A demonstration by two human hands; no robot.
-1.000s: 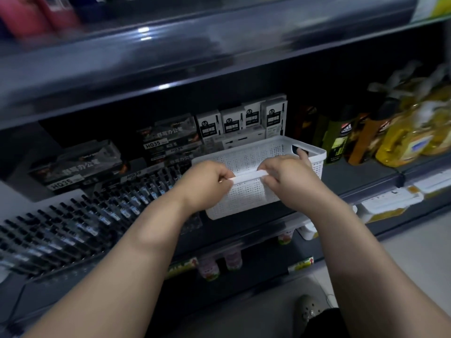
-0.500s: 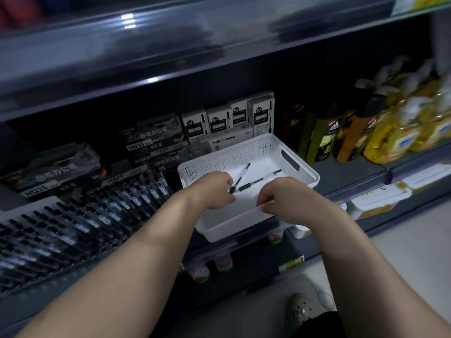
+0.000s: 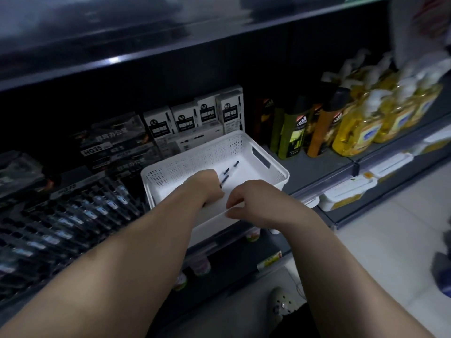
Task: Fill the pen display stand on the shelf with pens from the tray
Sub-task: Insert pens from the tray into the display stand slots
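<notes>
Head camera, looking down along a dim shop shelf: at the left end the pen display stand slopes toward the front edge, its rows packed with dark pens. Behind it, toward the back of the shelf, dark boxes are stacked, with a row of white boxes marked 0.5 standing upright to their right.

At mid-shelf the white perforated tray sits between the stand and the bottles, its near end hanging out past the shelf's front edge. The person's left hand reaches down inside the tray, fingers bent out of sight over the near ends of the pens. Only the pens' dark tips show beyond the knuckles, against the white tray floor. Whether the hand actually grips them cannot be told.

Just to its right, the right hand holds the tray's near wall, thumb on the outside and fingers curled over the rim.

Farther right along the shelf stand dark green and orange bottles, then a cluster of yellow pump bottles toward the right end. White packs line the lower shelf's front edge beneath them. A pale floor fills the lower right, with a light-coloured shoe visible between the forearms.
</notes>
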